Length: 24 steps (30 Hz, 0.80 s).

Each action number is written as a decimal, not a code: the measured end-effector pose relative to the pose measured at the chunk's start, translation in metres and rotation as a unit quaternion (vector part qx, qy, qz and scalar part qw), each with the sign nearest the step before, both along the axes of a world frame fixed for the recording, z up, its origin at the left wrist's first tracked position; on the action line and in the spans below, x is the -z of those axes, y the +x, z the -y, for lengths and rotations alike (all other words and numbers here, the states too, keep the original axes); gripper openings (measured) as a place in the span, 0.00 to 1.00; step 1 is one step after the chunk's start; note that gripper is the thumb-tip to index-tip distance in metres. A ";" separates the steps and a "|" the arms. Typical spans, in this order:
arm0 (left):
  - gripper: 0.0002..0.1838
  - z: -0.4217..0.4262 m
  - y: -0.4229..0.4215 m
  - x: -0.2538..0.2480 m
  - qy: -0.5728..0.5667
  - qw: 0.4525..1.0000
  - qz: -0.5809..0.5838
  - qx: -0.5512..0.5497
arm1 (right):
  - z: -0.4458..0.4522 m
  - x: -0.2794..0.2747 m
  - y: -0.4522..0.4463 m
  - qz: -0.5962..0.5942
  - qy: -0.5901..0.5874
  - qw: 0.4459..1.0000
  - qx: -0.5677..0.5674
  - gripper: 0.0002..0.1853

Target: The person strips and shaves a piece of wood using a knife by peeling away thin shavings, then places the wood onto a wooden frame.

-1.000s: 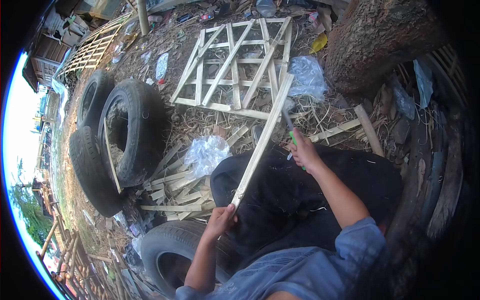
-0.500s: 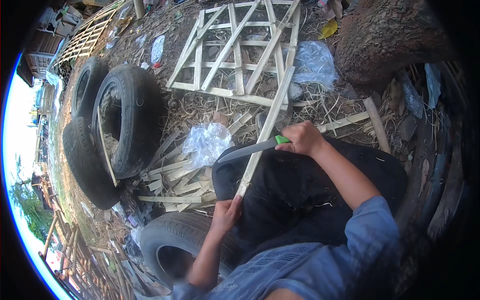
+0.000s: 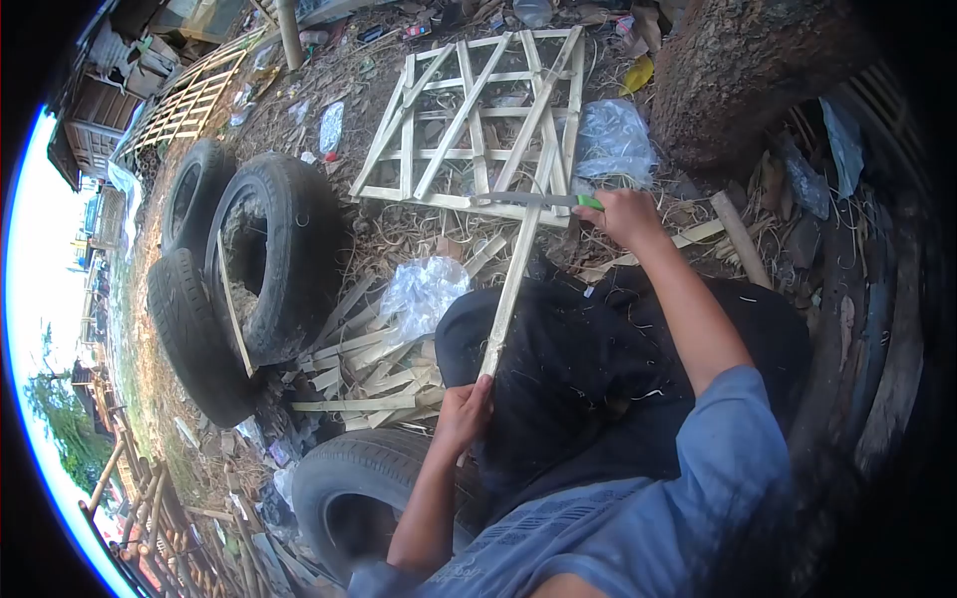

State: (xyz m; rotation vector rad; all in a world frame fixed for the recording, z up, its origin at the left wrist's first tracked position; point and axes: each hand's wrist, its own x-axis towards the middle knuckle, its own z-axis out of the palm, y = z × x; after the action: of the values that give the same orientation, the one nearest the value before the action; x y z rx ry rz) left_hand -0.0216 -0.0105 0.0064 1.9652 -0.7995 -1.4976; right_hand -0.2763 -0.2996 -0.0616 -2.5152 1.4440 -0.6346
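Observation:
My left hand grips the lower end of a long pale bamboo strip, which slants up and away over my dark-trousered lap. In my right hand is the green handle of a knife. Its grey blade points left and lies across the strip near the far end. Just beyond, a lattice of crossed bamboo strips rests on the ground, and the knife overlaps its near edge in view. Whether blade and lattice touch, I cannot tell.
Several old tires stand at the left, and another tire lies near my left forearm. Loose bamboo pieces and a clear plastic bag lie left of my knees. A thick tree trunk is at the upper right.
The knife has moved from across the strip's middle, above my lap, to its far end, with my right hand farther forward. My left hand keeps its hold on the strip.

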 end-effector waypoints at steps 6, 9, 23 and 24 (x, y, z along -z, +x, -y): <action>0.28 -0.005 -0.004 -0.013 0.015 1.000 -0.012 0.002 | -0.013 -0.020 0.004 -0.089 0.049 0.994 0.049 0.33; 0.28 -0.015 -0.001 -0.015 0.013 0.999 -0.031 0.003 | -0.043 -0.024 0.022 0.016 0.059 0.994 0.085 0.33; 0.28 -0.018 0.008 -0.001 0.015 0.999 -0.026 0.023 | -0.090 -0.039 0.023 0.016 -0.038 0.982 -0.185 0.34; 0.29 -0.018 0.008 -0.002 0.001 0.999 -0.028 0.028 | -0.088 -0.038 0.023 0.014 -0.053 0.978 -0.200 0.34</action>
State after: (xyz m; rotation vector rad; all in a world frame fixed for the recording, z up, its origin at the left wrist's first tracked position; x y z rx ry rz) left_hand -0.0134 0.0074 0.0082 1.9082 -0.8352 -1.5781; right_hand -0.2538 -0.2119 -0.0236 -2.7496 0.8713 -0.6786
